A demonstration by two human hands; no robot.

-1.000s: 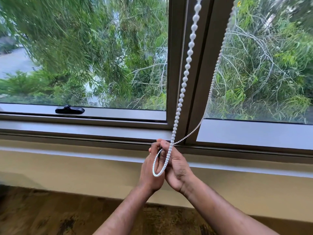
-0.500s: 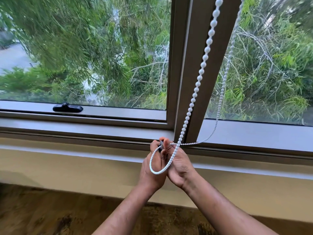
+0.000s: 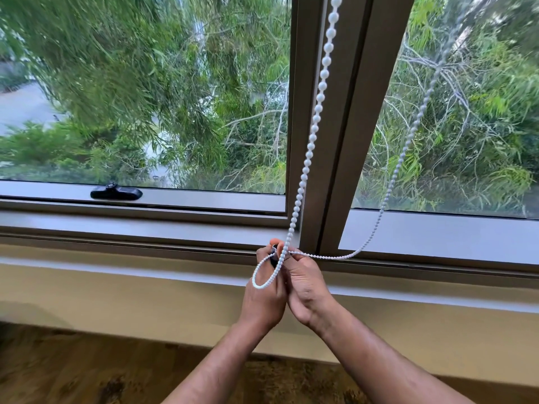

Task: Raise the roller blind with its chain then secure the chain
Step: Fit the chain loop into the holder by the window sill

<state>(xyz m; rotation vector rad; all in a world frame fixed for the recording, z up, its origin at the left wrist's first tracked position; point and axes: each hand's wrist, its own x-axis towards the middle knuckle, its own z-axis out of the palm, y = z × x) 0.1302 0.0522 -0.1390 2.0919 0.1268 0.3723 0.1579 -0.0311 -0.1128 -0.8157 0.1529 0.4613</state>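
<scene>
The window (image 3: pixel 145 97) shows fully uncovered glass, so raising appears complete; securing remains. The chain (image 3: pixel 316 118) descends from 12 o'clock to both hands at centre. The left hand (image 3: pixel 264 298) and right hand (image 3: pixel 306 284) pinch it around a small dark fitting (image 3: pixel 274 252). Compared with before, the far strand at 3 o'clock sags lower.

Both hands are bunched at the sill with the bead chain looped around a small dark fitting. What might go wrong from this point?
1. The loop hangs loose below the left hand; it may slip off the small dark fitting before it is fastened.
2. The far strand sags slack along the sill; if the right hand eases its pinch, the chain could run and the blind drop.
</scene>
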